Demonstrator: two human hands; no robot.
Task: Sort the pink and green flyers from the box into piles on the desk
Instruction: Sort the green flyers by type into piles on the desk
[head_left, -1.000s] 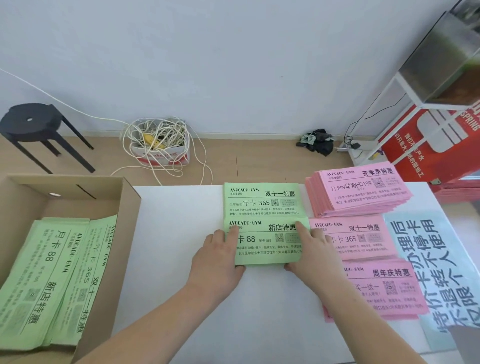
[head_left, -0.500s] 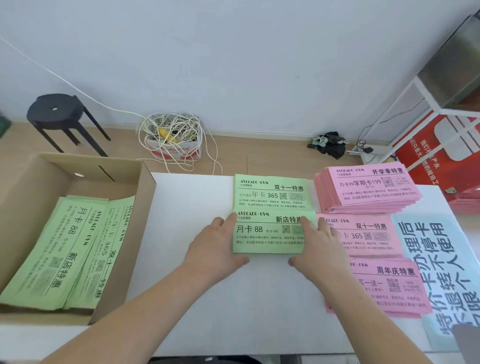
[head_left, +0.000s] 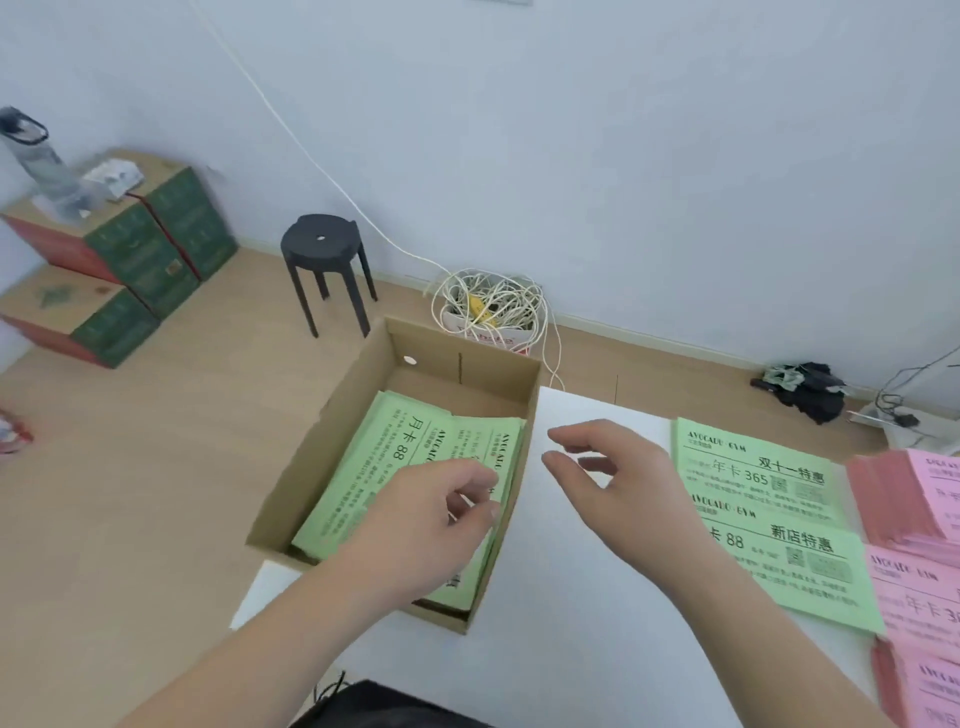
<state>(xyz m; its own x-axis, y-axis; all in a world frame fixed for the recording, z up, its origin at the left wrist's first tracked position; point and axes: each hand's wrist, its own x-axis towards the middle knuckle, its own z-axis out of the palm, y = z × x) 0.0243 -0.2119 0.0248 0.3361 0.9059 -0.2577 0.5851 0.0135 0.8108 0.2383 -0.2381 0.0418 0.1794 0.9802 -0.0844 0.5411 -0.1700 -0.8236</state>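
Note:
A cardboard box (head_left: 363, 405) sits at the left edge of the white desk (head_left: 571, 613) and holds green flyers (head_left: 379, 467) in two overlapping stacks. My left hand (head_left: 431, 514) is inside the box above the right stack, fingers loosely curled, holding nothing that I can see. My right hand (head_left: 618, 467) hovers above the desk just right of the box, fingers relaxed and empty. Two green flyer piles (head_left: 763, 514) lie on the desk to the right. Pink flyer piles (head_left: 914, 525) sit at the far right edge.
On the floor behind the desk stand a black stool (head_left: 324, 254), a small box full of tangled white cable (head_left: 493, 312) and stacked green and red cartons (head_left: 119, 270). A dark cloth bundle (head_left: 802, 387) lies by the wall.
Both hands left the front green pile on the desk and moved left, the left one into the box. The view swung left, so the pink piles are now at the right edge.

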